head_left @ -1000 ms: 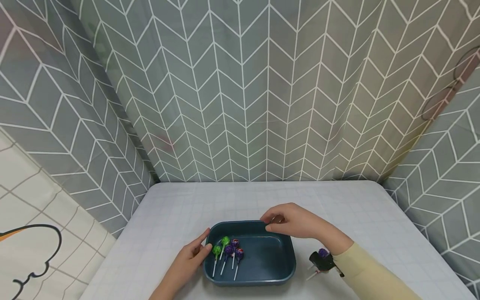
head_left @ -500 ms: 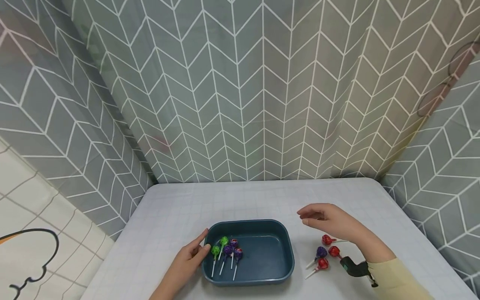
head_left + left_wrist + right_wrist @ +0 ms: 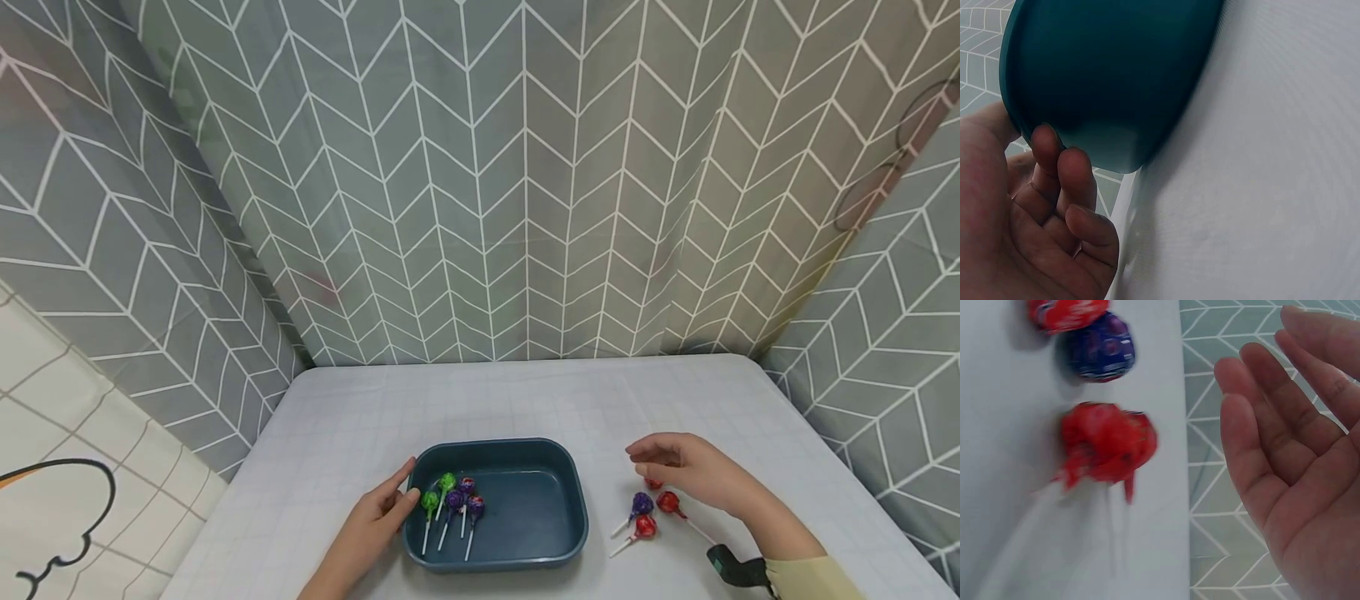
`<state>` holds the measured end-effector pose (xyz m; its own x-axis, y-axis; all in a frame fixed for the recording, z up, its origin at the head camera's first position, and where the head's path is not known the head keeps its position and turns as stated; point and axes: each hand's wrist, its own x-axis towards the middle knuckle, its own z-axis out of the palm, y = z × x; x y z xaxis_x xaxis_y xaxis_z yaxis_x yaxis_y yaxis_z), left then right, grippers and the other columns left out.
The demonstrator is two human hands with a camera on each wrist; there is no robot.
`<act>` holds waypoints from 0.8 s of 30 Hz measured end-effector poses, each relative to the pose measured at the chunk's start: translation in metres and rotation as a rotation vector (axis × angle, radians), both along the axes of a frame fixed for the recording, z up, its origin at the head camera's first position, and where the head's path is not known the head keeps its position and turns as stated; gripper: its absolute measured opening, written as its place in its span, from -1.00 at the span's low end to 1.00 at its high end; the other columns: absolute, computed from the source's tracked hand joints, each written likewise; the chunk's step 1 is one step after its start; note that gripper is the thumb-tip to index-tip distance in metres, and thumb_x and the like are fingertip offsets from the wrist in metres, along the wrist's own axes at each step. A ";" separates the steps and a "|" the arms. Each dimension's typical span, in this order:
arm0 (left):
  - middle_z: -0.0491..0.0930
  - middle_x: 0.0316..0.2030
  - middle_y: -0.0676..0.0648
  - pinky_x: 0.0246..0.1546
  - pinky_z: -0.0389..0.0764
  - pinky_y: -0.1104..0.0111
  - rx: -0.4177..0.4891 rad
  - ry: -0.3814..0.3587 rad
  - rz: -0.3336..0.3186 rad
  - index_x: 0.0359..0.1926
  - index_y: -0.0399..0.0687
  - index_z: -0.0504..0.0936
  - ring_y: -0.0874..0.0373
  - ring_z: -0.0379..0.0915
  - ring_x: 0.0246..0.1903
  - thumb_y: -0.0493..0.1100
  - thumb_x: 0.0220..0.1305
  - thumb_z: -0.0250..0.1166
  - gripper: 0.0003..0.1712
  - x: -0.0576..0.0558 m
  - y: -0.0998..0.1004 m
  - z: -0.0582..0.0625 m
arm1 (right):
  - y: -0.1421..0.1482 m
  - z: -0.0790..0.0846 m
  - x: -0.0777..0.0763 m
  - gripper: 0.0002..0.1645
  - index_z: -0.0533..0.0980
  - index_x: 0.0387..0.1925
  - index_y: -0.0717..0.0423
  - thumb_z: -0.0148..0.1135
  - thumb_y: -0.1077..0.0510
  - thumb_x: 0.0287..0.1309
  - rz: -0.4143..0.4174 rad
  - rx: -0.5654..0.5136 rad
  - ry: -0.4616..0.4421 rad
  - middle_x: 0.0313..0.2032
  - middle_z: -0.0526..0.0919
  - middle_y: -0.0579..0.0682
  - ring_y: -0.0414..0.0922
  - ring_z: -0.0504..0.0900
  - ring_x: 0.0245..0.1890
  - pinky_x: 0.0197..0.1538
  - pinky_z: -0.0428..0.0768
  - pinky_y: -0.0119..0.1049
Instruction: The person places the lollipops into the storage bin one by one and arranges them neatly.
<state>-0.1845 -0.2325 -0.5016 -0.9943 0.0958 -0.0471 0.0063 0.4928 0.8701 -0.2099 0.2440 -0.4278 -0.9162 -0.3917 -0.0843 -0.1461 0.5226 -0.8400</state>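
Observation:
My left hand (image 3: 378, 515) grips the left rim of a dark teal rectangular tray (image 3: 534, 557); its fingertips lie against the outer wall in the left wrist view. Inside the tray's left part lie two green lollipops (image 3: 447, 482) and a cluster of purple ones (image 3: 455, 500). My right hand (image 3: 693, 471) hovers above loose lollipops right of the tray, fingers relaxed with nothing between them. Below it are a purple lollipop (image 3: 642, 503) and red ones, including a red lollipop (image 3: 1107, 442) plain in the right wrist view. One red lollipop (image 3: 653, 483) is partly hidden by this hand.
A white cloth covers the table (image 3: 360, 400). Patterned grey curtains (image 3: 487, 208) stand behind it and on both sides. The black wrist camera (image 3: 738, 568) on my right arm hangs near a red lollipop's stick.
My right hand has moved right from over the tray's right rim to over the loose lollipops, then lowered. More red lollipops have come into view. The left hand stays on the tray.

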 end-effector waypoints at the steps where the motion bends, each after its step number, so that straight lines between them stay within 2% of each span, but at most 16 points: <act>1: 0.47 -0.50 -0.05 -0.57 0.46 0.34 0.001 -0.001 0.000 0.46 0.14 0.33 0.12 0.36 -0.56 0.21 0.38 0.20 -0.29 0.000 0.000 0.000 | 0.001 -0.003 0.000 -0.51 0.55 0.10 0.28 0.33 0.03 0.27 -0.001 0.002 -0.001 -0.07 0.65 0.19 0.08 0.65 -0.27 -0.15 0.66 -0.17; 8: 0.48 -0.50 -0.05 -0.59 0.45 0.33 -0.003 -0.005 0.016 0.46 0.15 0.34 0.12 0.36 -0.57 0.20 0.38 0.20 -0.30 0.000 0.002 0.001 | 0.008 -0.020 -0.001 -0.65 0.62 0.00 0.19 0.34 0.08 0.26 0.049 0.066 0.039 -0.09 0.66 0.09 -0.03 0.63 -0.19 -0.17 0.61 -0.39; 12: 0.48 -0.48 -0.05 -0.59 0.46 0.33 0.004 -0.023 0.007 0.47 0.12 0.32 0.11 0.36 -0.55 0.22 0.38 0.20 -0.28 -0.001 0.002 0.001 | 0.012 -0.026 -0.005 -0.69 0.64 -0.03 0.12 0.34 0.08 0.25 0.122 0.100 0.057 -0.13 0.67 0.01 -0.12 0.62 -0.21 -0.16 0.59 -0.38; 18: 0.48 -0.46 -0.06 -0.56 0.46 0.34 0.003 -0.041 0.000 0.47 0.08 0.30 0.10 0.36 -0.52 0.23 0.38 0.20 -0.25 -0.001 0.001 -0.001 | 0.017 -0.024 -0.014 -0.74 0.65 -0.08 0.01 0.38 0.05 0.21 0.230 0.161 0.093 -0.16 0.66 -0.08 -0.20 0.60 -0.22 -0.14 0.59 -0.36; 24: 0.48 -0.49 -0.04 -0.57 0.45 0.35 -0.011 -0.019 0.000 0.47 0.10 0.31 0.13 0.35 -0.56 0.23 0.38 0.19 -0.26 0.000 0.000 0.000 | 0.019 -0.018 -0.021 -0.74 0.66 -0.09 0.03 0.40 0.08 0.20 0.284 0.166 0.079 -0.17 0.67 -0.09 -0.22 0.62 -0.22 -0.13 0.60 -0.35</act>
